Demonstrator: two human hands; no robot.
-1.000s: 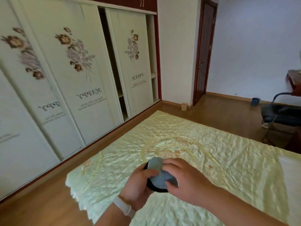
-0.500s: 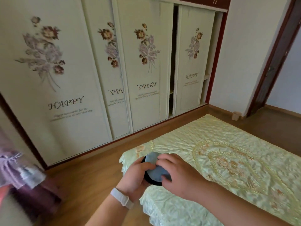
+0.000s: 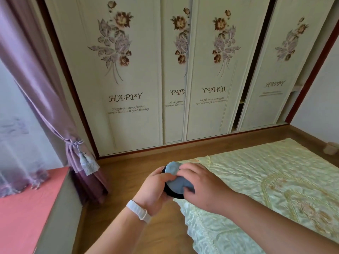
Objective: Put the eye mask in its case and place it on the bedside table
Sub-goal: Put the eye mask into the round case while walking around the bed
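Above the near corner of the bed (image 3: pixel 266 180), the left hand (image 3: pixel 156 187) cups the round black case (image 3: pixel 169 192) from below while the right hand (image 3: pixel 203 184) curls over it, fingertips pressing the grey-blue eye mask (image 3: pixel 177 177) down into its open top.

Most of the round black case (image 3: pixel 169 191) is hidden under both hands' grip and the grey-blue fabric eye mask (image 3: pixel 178 181). The red-topped desk (image 3: pixel 27 213) is cut off at the left edge.
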